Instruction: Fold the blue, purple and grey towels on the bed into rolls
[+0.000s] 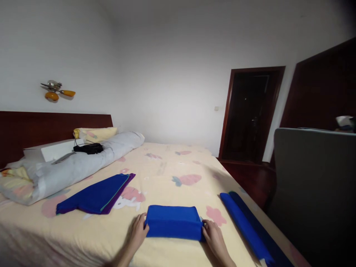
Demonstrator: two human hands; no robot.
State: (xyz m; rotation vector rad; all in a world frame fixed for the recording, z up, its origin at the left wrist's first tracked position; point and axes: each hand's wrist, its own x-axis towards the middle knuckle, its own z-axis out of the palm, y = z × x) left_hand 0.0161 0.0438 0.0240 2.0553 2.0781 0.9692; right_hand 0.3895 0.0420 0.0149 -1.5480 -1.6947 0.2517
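Folded cloth (174, 222), plain blue, lies at the lower centre of the frame, gripped at both ends. Its long axis runs left to right, nearly level, the right end a touch lower; its long front side faces the bottom edge. The left hand (139, 230) holds the left end between thumb and fingers, and the right hand (214, 237) holds the right end the same way. The fingertips are partly hidden, as is the underside of the cloth. A pale speck by the right fingertips is too small to name. Both forearms are cut off by the bottom edge.

Beneath is the patterned bed (161, 170). Left of centre lies a purple-edged blue piece (96, 194), its narrow end pointing up and right. At lower right, a blue roll (244, 226) slants down to the bottom edge, which cuts it off.

At the left, a grey quilt (91, 159) bears a black object (89, 148), hard to identify, and a white box (59, 149), partly covered. The right edge crops a grey panel (314, 193); the door (246, 118), upper right, is too dark for detail.
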